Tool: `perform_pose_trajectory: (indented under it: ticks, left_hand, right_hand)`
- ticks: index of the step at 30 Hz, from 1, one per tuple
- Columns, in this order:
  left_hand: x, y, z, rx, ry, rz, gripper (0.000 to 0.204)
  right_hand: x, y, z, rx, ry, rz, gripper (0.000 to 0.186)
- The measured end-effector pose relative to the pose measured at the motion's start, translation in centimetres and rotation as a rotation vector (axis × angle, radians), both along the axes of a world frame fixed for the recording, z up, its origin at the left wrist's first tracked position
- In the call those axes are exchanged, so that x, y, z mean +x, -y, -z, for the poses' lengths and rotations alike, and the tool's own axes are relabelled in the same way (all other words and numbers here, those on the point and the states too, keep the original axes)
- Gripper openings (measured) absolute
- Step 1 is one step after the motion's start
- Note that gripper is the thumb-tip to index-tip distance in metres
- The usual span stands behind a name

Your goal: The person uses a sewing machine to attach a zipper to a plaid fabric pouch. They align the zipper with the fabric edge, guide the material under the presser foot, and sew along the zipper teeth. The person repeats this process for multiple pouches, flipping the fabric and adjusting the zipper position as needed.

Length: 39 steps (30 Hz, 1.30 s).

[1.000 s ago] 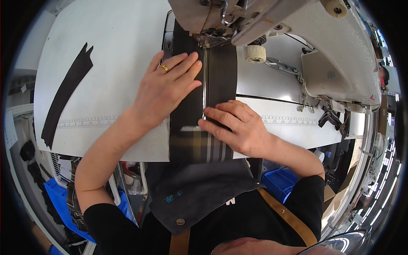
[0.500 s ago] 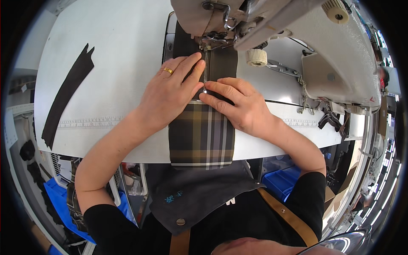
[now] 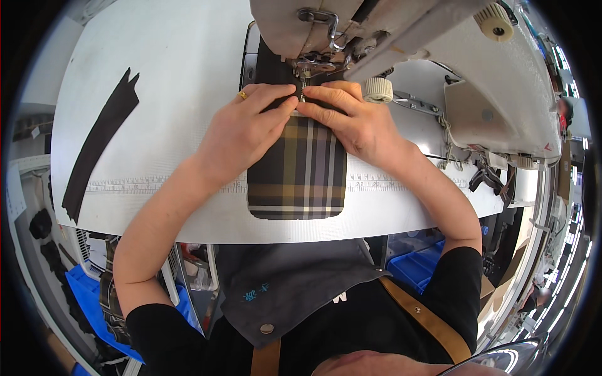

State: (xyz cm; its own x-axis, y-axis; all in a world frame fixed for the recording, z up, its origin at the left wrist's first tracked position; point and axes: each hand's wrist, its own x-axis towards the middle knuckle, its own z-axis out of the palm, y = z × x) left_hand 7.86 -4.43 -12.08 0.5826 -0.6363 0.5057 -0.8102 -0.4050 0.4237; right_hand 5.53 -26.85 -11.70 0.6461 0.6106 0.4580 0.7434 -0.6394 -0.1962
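Plaid fabric piece (image 3: 298,169): flat on white tabletop (image 3: 163,113), top edge under sewing machine (image 3: 389,31) presser foot. Left hand (image 3: 241,135) and right hand (image 3: 351,122): fingers together, pressed flat either side of the needle, apparently steadying the cloth. Dark strip (image 3: 100,144) well apart, left.

- Left hand (image 3: 241,135) lying flat, palm down, fingers extended and pointing inward;
- Right hand (image 3: 354,119) lying flat likewise; fingertips of both nearly meeting.

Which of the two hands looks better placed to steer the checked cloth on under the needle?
Probably the right hand: its fingertips press the plaid fabric just below the presser foot. The left hand lies flat beside it, steadying.
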Motion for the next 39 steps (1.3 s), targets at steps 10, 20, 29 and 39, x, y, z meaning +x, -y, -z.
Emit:
perform_pose_trajectory:
  ticks: [10, 20, 29, 39]
  left_hand:
    - [1.3, 0.3, 0.1, -0.026, -0.023, -0.034, 0.020]
    - [2.5, -0.1, -0.3, -0.151, -0.325, -0.010, 0.019]
    - [3.5, 0.8, -0.2, -0.061, 0.036, -0.019, 0.012]
    - [3.3, 1.5, 0.4, -0.162, -0.042, -0.132, 0.009]
  right_hand:
    - [-2.3, -0.2, -2.8, 0.848, -0.902, 0.313, 0.016]
    - [1.2, 0.2, -0.5, 0.346, -0.170, 0.091, 0.020]
    - [2.6, -2.2, 0.9, 0.232, 0.044, 0.163, 0.011]
    - [2.6, -1.7, 1.1, 0.364, -0.060, 0.140, 0.009]
